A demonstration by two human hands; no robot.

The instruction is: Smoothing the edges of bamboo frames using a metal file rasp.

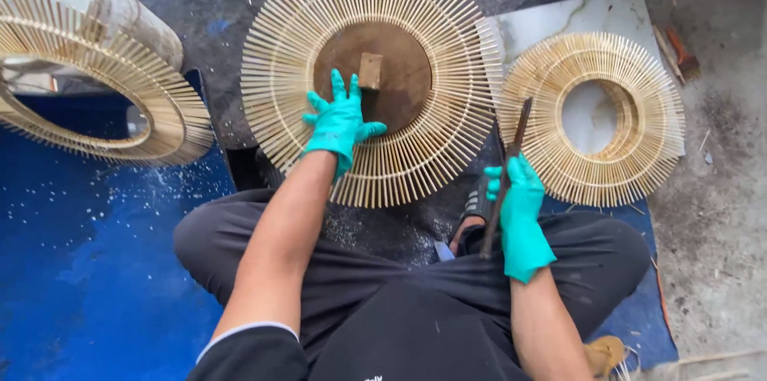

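Observation:
A large round sunburst frame of thin bamboo sticks (431, 121) lies flat in front of me, with a brown wooden disc (403, 65) and a small wooden block (370, 71) at its centre. My left hand (339, 121), in a teal glove, rests flat with spread fingers on the frame's inner ring and the disc's edge. My right hand (521, 209), also in a teal glove, grips a long dark metal file (505, 177) that points up and away, over my right knee.
A smaller bamboo-stick ring (639, 149) lies on a marble-look board (591, 17) at the right. A third ring (172, 121) leans by a grey cylinder (136, 17) at the left. Blue tarp (88, 269) with shavings covers the floor; my crossed legs sit below.

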